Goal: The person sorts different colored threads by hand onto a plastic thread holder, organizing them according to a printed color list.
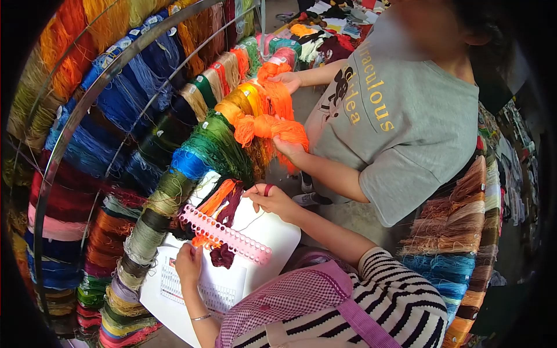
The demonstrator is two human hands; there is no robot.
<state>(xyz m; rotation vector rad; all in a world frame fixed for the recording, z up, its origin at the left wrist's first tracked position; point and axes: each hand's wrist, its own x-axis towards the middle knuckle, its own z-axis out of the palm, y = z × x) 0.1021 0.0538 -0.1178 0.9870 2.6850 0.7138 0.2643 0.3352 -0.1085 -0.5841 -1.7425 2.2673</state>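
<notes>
A pink strip with rows of holes (pixel 227 235) lies across a white surface in front of me. Orange thread (pixel 217 194) and dark maroon thread (pixel 231 207) run to its far side, and a maroon bundle (pixel 222 256) hangs from its near side. My right hand (pixel 271 201), with a dark red ring, pinches a thin dark thread above the strip. Below the strip's left part, my left hand (pixel 188 264) is closed, its fingertips beside the orange thread; what they hold is hidden. A printed chart sheet (pixel 223 290) lies under my left forearm.
Thread skeins in many colours hang on a curved metal rack (pixel 78 110) at left. Across from me, a person in a grey T-shirt (pixel 406 127) holds bright orange skeins (pixel 270 127) in both hands. More skeins (pixel 447 243) hang at right.
</notes>
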